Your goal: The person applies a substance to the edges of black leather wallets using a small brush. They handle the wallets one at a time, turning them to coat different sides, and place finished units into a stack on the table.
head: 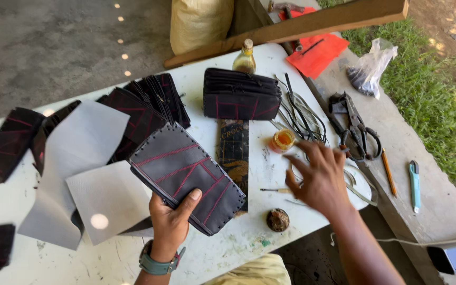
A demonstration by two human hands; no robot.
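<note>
My left hand [171, 220] grips a stack of dark leather pieces with red stitching [186, 177] by its near edge, holding it above the white table [238, 243]. My right hand [320, 177] hovers with spread fingers and nothing in it, over the table's right side. It is just right of a small open jar of orange paste [283, 140] and close to a bundle of black cords [302, 113]. A thin awl [275, 190] lies just left of that hand.
More stitched leather stacks lie at the back centre [241, 95] and left [149, 103], with grey sheets [83, 150]. A glass bottle [245, 58], a dark strip [234, 153] and a round lump [278, 219] stand nearby. Scissors [357, 129], a pencil [388, 171] and a cutter [414, 184] rest on the concrete bench.
</note>
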